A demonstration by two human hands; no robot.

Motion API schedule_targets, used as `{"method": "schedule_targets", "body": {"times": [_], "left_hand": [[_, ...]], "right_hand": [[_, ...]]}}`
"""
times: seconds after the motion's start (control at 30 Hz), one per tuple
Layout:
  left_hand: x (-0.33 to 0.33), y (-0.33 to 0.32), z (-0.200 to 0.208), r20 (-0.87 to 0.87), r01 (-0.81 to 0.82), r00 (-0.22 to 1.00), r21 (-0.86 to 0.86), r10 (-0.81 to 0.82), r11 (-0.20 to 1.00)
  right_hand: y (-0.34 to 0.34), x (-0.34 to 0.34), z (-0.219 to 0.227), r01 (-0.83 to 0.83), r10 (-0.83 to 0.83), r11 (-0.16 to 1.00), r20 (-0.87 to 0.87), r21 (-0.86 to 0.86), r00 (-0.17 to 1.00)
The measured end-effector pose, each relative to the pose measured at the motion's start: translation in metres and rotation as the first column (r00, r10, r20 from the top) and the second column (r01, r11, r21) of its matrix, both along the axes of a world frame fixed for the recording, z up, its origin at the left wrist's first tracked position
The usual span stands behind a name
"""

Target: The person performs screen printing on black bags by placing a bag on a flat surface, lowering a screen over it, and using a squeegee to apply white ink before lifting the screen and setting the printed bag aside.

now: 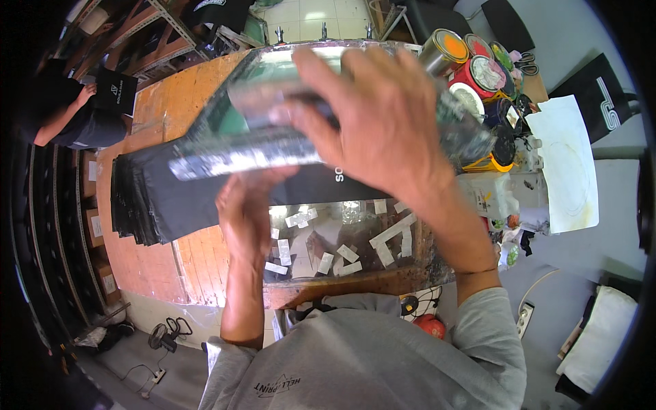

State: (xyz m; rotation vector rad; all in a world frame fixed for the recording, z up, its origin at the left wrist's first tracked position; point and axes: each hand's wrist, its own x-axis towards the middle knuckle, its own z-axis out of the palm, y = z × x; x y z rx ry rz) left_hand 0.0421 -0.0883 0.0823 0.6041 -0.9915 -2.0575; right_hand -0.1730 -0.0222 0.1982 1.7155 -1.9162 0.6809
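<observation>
A screen-printing frame (225, 161), blurred by motion, is tilted up over the table with its silvery near bar toward me. Over its green mesh, my right hand (383, 116) has its fingers and thumb closed round a smeared brownish bar that looks like a squeegee (263, 99). My left hand (246, 201) is at the frame's near bar; its fingers are blurred and partly hidden by the bar, so their grip is unclear. Beneath the frame lies a flat black piece with white print (301, 186), next to a fanned stack of black sheets (140, 198).
Strips of pale tape (348, 253) dot the table's clear top. Paint cans (447, 48), tubs and scissors (526, 63) crowd the right end, near a white board (564, 164). At the left, another person (65, 116) holds a black printed piece (116, 91) beside shelves.
</observation>
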Motion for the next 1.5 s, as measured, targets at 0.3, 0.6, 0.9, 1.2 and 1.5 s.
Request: {"method": "schedule_targets", "body": {"times": [0.3, 0.6, 0.9, 1.2, 1.5], "left_hand": [[-0.033, -0.064, -0.168, 0.725, 0.427, -0.148, -0.566, 0.672, 0.705], [0.043, -0.142, -0.154, 0.800, 0.200, 0.244, -0.595, 0.548, 0.779], [0.202, -0.210, -0.090, 0.187, 0.360, -0.086, -0.910, 0.979, 0.206], [0.073, -0.009, -0.164, 0.650, 0.297, 0.133, -0.746, 0.748, 0.596], [0.103, -0.063, -0.160, 0.869, 0.082, 0.338, -0.410, 0.361, 0.909]], "right_hand": [[-0.047, -0.045, 0.110, -0.152, 0.025, 0.954, 0.435, 0.260, 0.900], [-0.081, -0.062, 0.113, -0.024, -0.045, 0.967, 0.262, 0.254, 0.964], [-0.091, -0.063, 0.112, -0.068, 0.026, 0.983, 0.238, 0.171, 0.971], [-0.076, -0.056, 0.101, -0.020, -0.048, 0.972, 0.282, 0.234, 0.958], [-0.056, -0.040, 0.094, 0.052, -0.113, 0.964, 0.224, 0.261, 0.968]]}}
